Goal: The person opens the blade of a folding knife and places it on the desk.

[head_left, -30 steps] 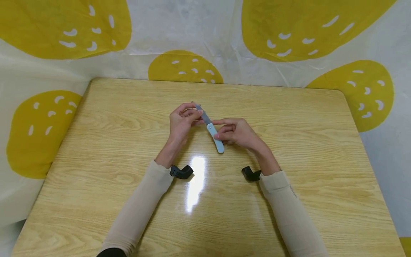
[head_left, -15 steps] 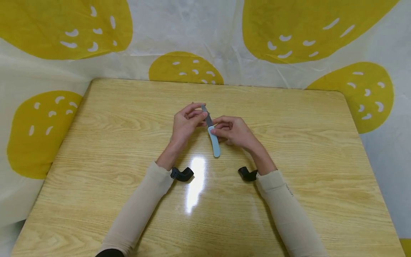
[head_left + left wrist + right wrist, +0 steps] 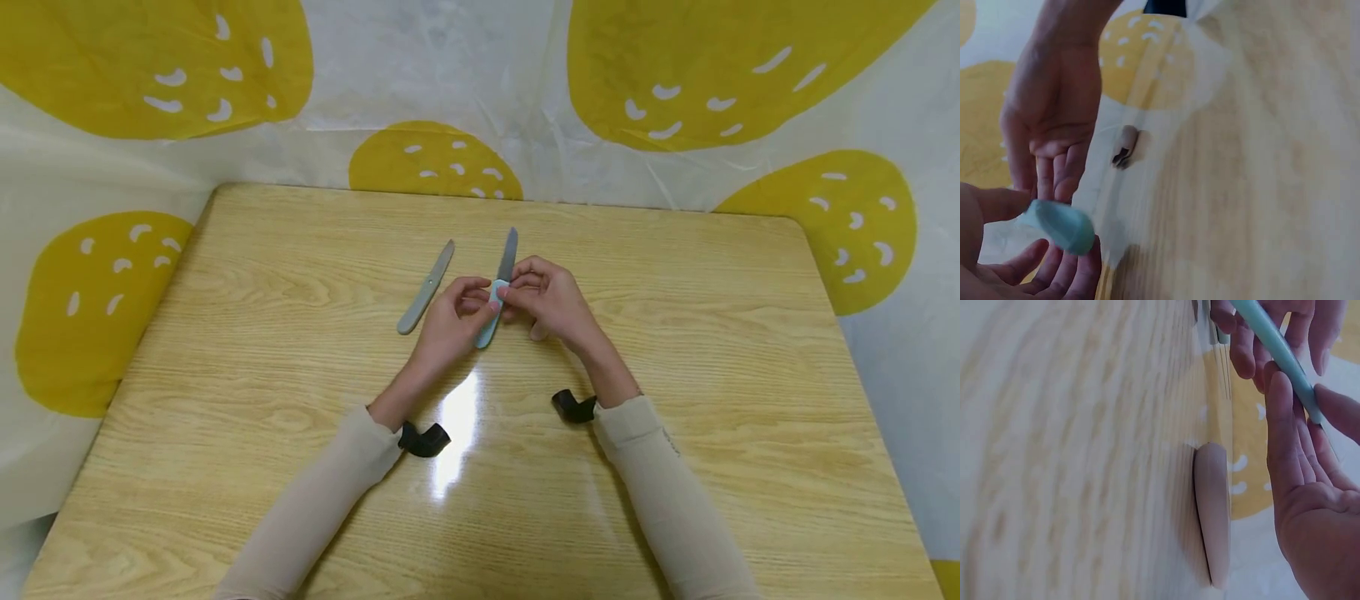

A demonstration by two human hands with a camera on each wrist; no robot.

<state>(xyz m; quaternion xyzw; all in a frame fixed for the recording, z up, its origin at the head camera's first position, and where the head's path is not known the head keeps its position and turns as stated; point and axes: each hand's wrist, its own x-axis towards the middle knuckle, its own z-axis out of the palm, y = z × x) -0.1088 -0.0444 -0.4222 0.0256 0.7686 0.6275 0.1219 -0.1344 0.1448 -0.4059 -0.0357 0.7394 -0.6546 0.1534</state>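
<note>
A folding knife (image 3: pixel 507 254) with a pale blue handle is held between my two hands, its blade out and pointing to the back of the table. My left hand (image 3: pixel 448 325) pinches the lower handle (image 3: pixel 1066 230) with the thumb on top. Higher up, by the pivot, my right hand (image 3: pixel 561 307) grips the same knife; its thumb presses the handle's top end. A grey knife (image 3: pixel 427 290), also unfolded, lies just left of my left hand. Beneath my right hand, a pinkish-brown smooth object (image 3: pixel 1212 512) rests on the table, mostly hidden in the head view.
The wooden table (image 3: pixel 712 350) spreads around both hands. A white curtain (image 3: pixel 435 58) with yellow shapes hangs along its back and sides. Black camera mounts (image 3: pixel 424 440) stick out from both wrists.
My left hand has let go of the blade and moved down to the handle, uncovering the grey knife. The blue knife has turned, blade tip to the right; my right hand shifted slightly.
</note>
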